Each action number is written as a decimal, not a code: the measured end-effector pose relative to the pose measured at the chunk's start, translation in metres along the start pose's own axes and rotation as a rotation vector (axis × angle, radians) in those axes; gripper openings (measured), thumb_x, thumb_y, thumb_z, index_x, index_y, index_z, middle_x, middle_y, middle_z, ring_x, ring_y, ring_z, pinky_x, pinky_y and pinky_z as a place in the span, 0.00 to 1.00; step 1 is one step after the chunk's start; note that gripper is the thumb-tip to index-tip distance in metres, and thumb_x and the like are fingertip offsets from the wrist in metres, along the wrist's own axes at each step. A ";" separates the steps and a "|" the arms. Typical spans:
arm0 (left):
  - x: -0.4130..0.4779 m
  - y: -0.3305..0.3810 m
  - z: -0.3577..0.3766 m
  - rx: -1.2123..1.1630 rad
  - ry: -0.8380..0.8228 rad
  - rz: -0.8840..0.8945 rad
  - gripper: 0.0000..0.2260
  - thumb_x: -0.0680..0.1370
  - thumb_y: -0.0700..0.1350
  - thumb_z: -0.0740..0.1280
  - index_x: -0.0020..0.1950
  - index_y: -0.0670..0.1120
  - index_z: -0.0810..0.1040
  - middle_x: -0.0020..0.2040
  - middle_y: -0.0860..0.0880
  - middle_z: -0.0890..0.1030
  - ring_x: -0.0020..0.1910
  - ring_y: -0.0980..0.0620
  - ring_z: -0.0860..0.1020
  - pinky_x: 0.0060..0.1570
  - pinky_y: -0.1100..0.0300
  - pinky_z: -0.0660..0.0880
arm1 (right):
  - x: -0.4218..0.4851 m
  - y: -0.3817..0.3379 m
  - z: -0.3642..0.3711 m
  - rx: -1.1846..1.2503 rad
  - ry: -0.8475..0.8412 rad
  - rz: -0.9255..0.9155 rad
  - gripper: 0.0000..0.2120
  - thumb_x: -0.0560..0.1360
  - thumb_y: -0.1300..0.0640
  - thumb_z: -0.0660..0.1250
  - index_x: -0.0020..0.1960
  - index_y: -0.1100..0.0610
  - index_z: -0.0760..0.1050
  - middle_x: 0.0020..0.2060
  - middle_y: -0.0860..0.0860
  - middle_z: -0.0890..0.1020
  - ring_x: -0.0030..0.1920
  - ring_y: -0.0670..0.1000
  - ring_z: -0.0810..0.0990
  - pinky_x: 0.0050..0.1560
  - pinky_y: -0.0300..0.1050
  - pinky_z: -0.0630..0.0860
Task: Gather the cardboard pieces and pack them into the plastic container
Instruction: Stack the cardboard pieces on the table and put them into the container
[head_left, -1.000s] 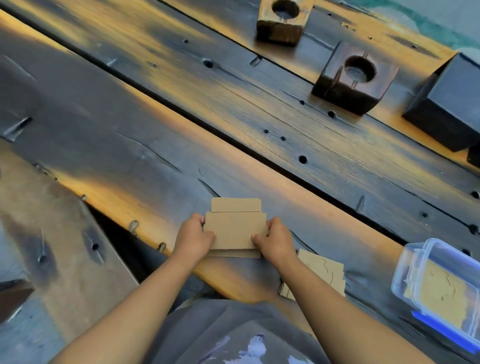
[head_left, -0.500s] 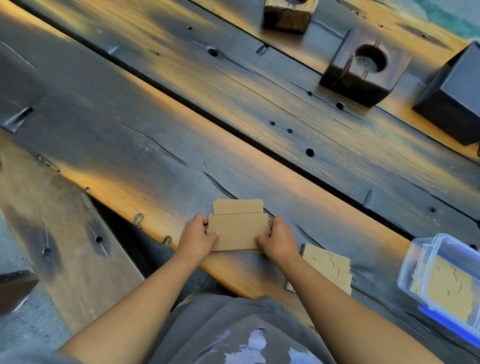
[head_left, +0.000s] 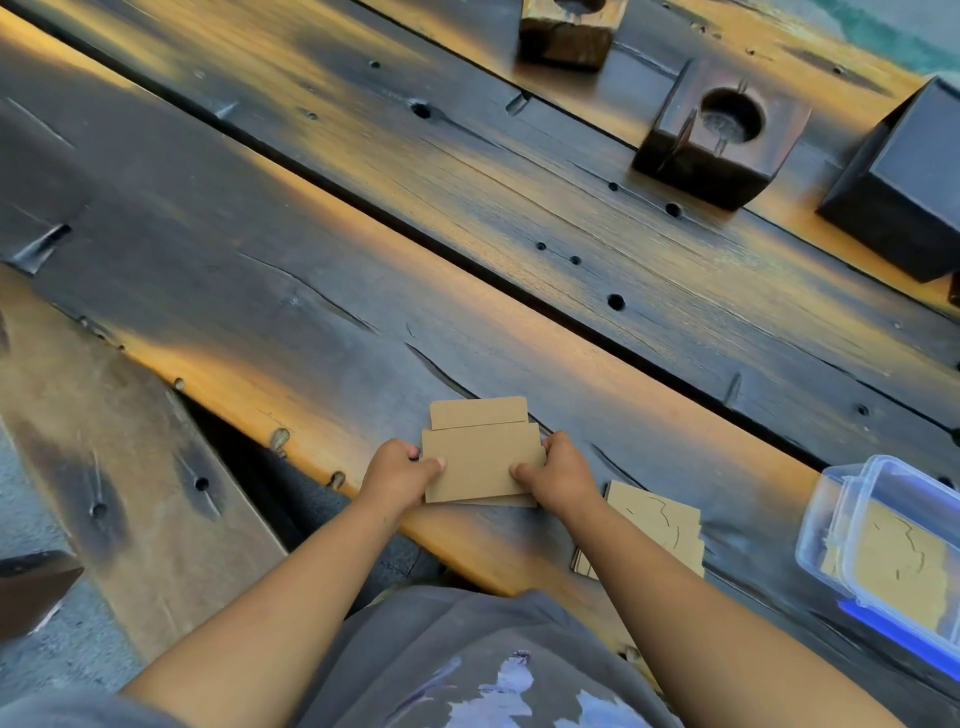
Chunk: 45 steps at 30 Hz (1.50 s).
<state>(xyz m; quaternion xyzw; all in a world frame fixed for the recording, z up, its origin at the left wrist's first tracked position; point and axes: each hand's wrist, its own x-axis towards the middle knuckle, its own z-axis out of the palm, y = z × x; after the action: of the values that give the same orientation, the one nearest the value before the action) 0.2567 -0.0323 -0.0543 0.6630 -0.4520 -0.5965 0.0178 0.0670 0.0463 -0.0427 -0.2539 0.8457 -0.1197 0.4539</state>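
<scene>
Cardboard pieces (head_left: 483, 465) barely shift on table (head_left: 260, 291) over the last second, left hand (head_left: 400, 470) and right hand (head_left: 558, 470) still pinching them square; plastic container (head_left: 893, 545) waits.

No legible text, labels, brands, numbers or signs anywhere in view. Dark irregular marks on the cardboard pieces (head_left: 662, 525) beside the right forearm read as cut lines, not characters. Pale print on the grey shirt (head_left: 498, 686) is an indistinct shape; no letters resolvable.
</scene>
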 end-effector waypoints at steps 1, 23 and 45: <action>-0.001 0.002 0.001 -0.065 -0.019 -0.027 0.07 0.76 0.42 0.70 0.46 0.43 0.72 0.44 0.40 0.78 0.42 0.46 0.79 0.40 0.57 0.77 | 0.000 0.001 -0.002 0.004 -0.009 0.002 0.24 0.72 0.51 0.72 0.62 0.59 0.68 0.58 0.56 0.77 0.54 0.56 0.77 0.50 0.50 0.75; -0.038 0.045 0.135 0.261 -0.228 0.183 0.13 0.73 0.44 0.71 0.40 0.50 0.66 0.39 0.48 0.76 0.41 0.48 0.76 0.41 0.54 0.72 | -0.056 0.129 -0.104 -0.028 0.245 0.014 0.16 0.74 0.49 0.70 0.54 0.57 0.69 0.49 0.53 0.78 0.50 0.56 0.77 0.47 0.51 0.74; -0.064 0.013 0.182 0.609 -0.231 0.285 0.15 0.72 0.41 0.73 0.39 0.52 0.67 0.35 0.52 0.76 0.35 0.52 0.75 0.35 0.58 0.69 | -0.075 0.200 -0.089 0.027 0.222 0.106 0.15 0.75 0.52 0.65 0.59 0.58 0.73 0.54 0.55 0.78 0.53 0.56 0.78 0.50 0.49 0.75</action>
<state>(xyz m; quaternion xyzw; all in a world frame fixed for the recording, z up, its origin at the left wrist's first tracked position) 0.1095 0.0936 -0.0500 0.4964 -0.6959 -0.4971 -0.1489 -0.0364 0.2530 -0.0262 -0.1877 0.9014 -0.1342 0.3664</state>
